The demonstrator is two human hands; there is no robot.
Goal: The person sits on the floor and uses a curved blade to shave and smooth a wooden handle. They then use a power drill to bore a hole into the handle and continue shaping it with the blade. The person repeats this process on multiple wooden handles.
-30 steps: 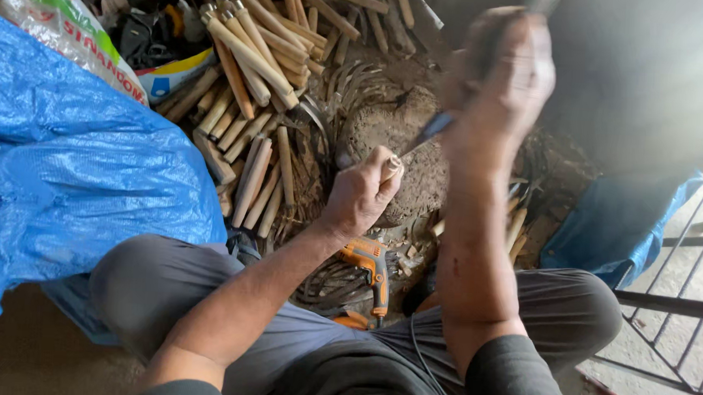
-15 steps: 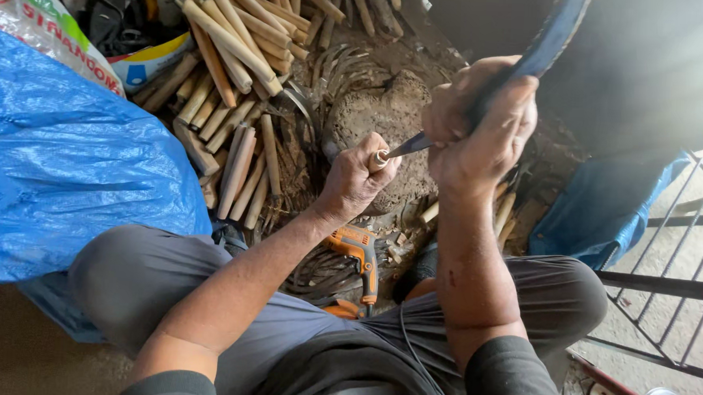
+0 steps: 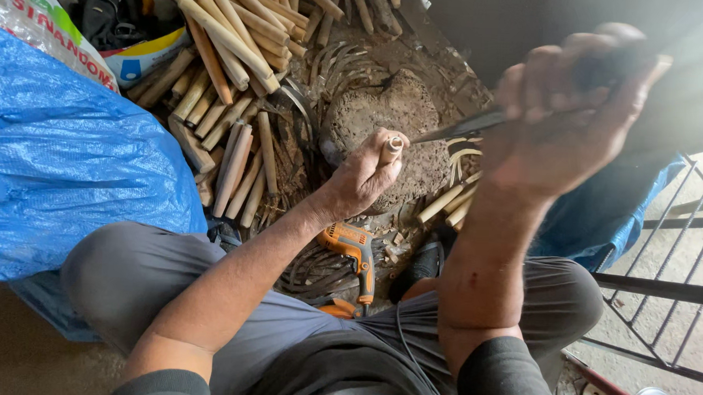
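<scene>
Upper left, white printed sack (image 3: 35, 22) above blue tarp (image 3: 61, 153).

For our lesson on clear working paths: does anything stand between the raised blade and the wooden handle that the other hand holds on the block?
Nothing visible does. The left hand holds the wooden handle upright on the block. The right hand grips the blade, whose tip points at the handle's top across open air.
</scene>
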